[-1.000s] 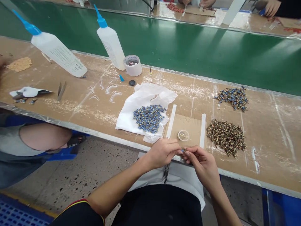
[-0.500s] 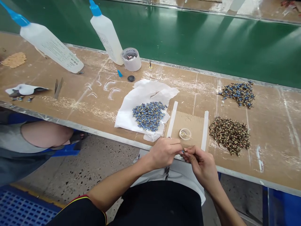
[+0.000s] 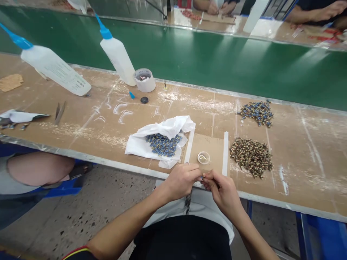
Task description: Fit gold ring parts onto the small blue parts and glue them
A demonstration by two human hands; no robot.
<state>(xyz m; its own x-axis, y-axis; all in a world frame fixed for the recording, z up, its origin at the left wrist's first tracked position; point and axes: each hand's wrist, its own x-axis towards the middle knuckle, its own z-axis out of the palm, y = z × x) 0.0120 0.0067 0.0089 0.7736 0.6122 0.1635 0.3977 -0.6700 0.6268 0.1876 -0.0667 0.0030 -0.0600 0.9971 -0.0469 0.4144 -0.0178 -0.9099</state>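
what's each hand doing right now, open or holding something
Left hand: fingers pinched shut on a tiny piece.
Right hand: pinched shut on the same tiny piece.

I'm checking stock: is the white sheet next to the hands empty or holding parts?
Holding parts: a heap of small blue parts lies on the white sheet, whose far edge is rumpled up.

Small piece (image 3: 202, 177): tiny, blue with a tan bit showing. Pinched between the fingertips of the left hand (image 3: 182, 180) and the right hand (image 3: 221, 189), which meet on it. Held in the air just over the near edge of the bench. Mostly hidden by the fingers; its shape and tilt cannot be told.
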